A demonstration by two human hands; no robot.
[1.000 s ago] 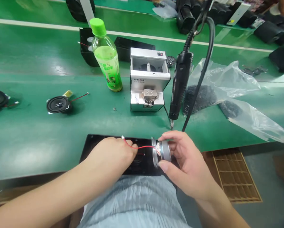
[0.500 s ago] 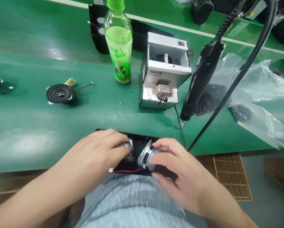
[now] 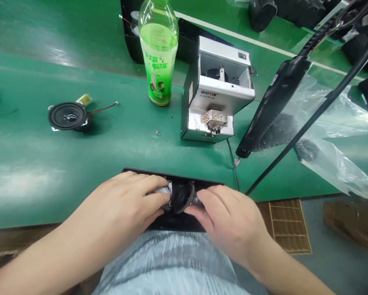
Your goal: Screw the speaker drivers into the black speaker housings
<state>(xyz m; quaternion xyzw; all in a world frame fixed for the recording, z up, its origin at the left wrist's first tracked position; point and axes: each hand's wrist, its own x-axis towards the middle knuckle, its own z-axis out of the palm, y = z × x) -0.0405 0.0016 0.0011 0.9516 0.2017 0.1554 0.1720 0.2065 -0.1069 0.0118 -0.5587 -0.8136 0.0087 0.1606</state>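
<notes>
- Right hand has turned its round speaker over: the black cone now shows where the silver back showed before, and the speaker sits closer to the left hand
- Right hand's grip is narrow, with fingers and thumb closed around the speaker's rear, which is partly hidden, and the cone tilts toward the left hand
- Left hand holds a narrow, curled grip over a second speaker, of which only a silver rim shows between the fingers
- Both speakers lie just above a black panel, at its middle, almost touching each other; whether either is seated in it, I cannot tell
- Panel rests at the near edge of a green workbench, in front of grey-blue patterned clothing
- Beyond the hands stand a green-capped plastic bottle and a silver WEIXIN screw feeder, with a black electric screwdriver hanging to its right, tip down
- Further left, a third speaker lies face up with its red wire beside it
- Clear plastic bag lies on the bench at right
</notes>
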